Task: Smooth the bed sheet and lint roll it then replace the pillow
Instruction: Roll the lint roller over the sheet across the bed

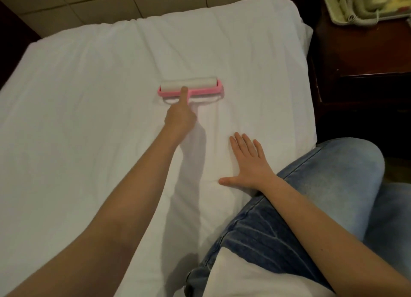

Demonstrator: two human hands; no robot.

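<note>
A white bed sheet (89, 100) covers the mattress, with soft creases running lengthwise. A pink lint roller (193, 87) with a white roll lies flat on the sheet near the middle. My left hand (180, 116) is shut on its handle, with the forefinger stretched along the pink frame. My right hand (249, 161) rests flat on the sheet with fingers spread, nearer to me and to the right of the roller. No pillow is in view.
My knee in blue jeans (322, 185) is on the bed's right side. A dark wooden nightstand (360, 51) stands to the right, with a pale telephone (364, 2) on it. Beige tiled floor (89, 5) lies beyond the bed's far edge.
</note>
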